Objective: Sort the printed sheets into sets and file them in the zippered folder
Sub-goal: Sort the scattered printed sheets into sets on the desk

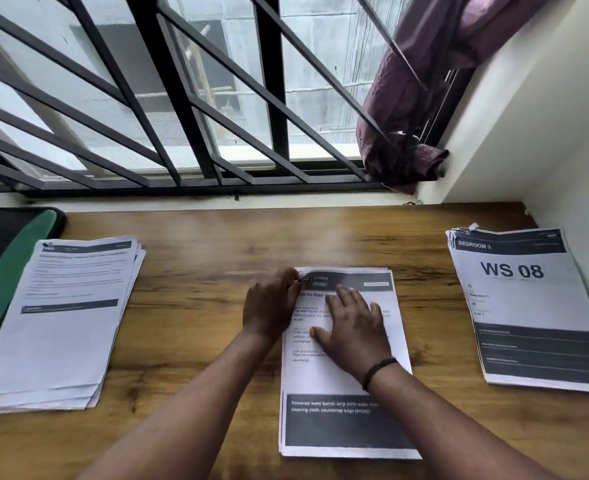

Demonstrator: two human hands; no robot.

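Observation:
Three piles of printed sheets lie on the wooden desk. The middle pile (341,403), headed KITCHEN, is right in front of me. My right hand (353,327) lies flat on it with fingers spread, pressing it down. My left hand (270,306) pinches something small at the pile's top left corner, maybe a clip or staple; it is too blurred to tell. A thicker left pile (57,327) sits fanned out. The right pile (532,306) shows BEDROOM 3 and WS 08. The black and green zippered folder (9,258) lies open at the far left, partly under the left pile.
The wooden desk (210,258) meets a white wall on the right and a barred window (182,98) at the back. A purple curtain (418,98) hangs bunched at the window's right end. Bare wood shows between the piles.

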